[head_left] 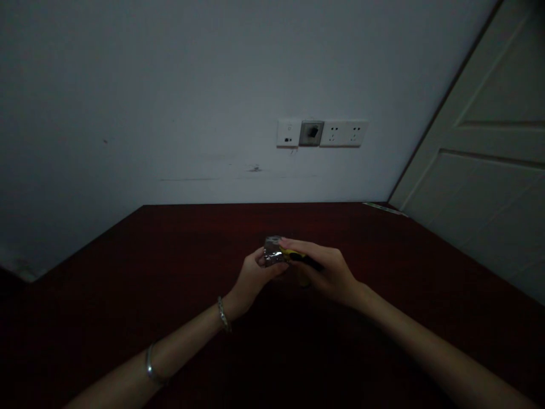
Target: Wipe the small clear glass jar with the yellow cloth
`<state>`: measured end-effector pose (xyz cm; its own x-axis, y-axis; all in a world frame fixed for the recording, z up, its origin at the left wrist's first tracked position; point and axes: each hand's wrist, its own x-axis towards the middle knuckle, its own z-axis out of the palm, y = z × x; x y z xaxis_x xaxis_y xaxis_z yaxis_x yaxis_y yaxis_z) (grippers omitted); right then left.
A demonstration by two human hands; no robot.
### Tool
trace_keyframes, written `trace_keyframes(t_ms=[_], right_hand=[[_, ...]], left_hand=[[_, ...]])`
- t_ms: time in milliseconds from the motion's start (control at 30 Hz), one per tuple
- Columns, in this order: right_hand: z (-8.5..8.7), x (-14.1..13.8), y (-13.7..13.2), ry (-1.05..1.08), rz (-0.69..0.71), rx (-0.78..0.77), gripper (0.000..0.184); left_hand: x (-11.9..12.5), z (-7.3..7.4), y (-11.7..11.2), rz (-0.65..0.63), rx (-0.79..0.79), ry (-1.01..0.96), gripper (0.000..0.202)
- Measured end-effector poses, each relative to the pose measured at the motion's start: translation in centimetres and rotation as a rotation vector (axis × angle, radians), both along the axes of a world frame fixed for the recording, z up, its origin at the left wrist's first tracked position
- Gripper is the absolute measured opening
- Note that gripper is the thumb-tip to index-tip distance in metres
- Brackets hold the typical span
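Your left hand [255, 278] has a crinkled silver foil packet [272, 251] with darker patches, and under your right hand [327, 270] shows a yellow-and-black item [304, 261]. Two silver bangles [223, 313] circle your left arm. The table [213, 227] under your hands is deep oxblood red, the wall [128, 96] pale grey, the socket panel [322, 133] white, the door [498, 113] cream.

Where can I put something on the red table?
The dark-red tabletop has bare room between the left hand and the white wall, and between the right hand and the white door. It is crowded in the middle, around the foil packet and yellow-and-black object.
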<state>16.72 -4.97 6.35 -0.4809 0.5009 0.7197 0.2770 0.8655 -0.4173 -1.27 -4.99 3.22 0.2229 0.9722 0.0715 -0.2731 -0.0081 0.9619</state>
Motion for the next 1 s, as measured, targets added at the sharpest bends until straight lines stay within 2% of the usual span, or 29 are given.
trace_keyframes(t_ms=[167, 300, 367, 600, 800, 1000], right_hand=[[0.9, 0.4, -0.1, -0.065, 0.037, 0.057, 0.041], [1.5, 1.1, 0.7, 0.027, -0.11, 0.051, 0.037], [1.3, 1.1, 1.0, 0.047, -0.133, 0.056, 0.037], [0.1, -0.2, 0.0, 0.039, -0.056, 0.042, 0.038], [1.3, -0.4, -1.0, -0.073, 0.041, 0.048, 0.037], [1.3, 0.5, 0.1, 0.038, -0.149, 0.073, 0.032]], left_hand=[[-0.5, 0.2, 0.5, -0.025, 0.035, 0.039, 0.057], [-0.6, 0.6, 0.5, -0.026, 0.037, 0.087, 0.058], [-0.4, 0.7, 0.3, -0.039, 0.04, 0.096, 0.059], [0.2, 0.6, 0.1, -0.065, -0.002, 0.042, 0.052], [0.1, 0.5, 0.5, -0.037, -0.004, 0.084, 0.051], [0.3, 0.7, -0.1, -0.061, -0.01, 0.076, 0.054]])
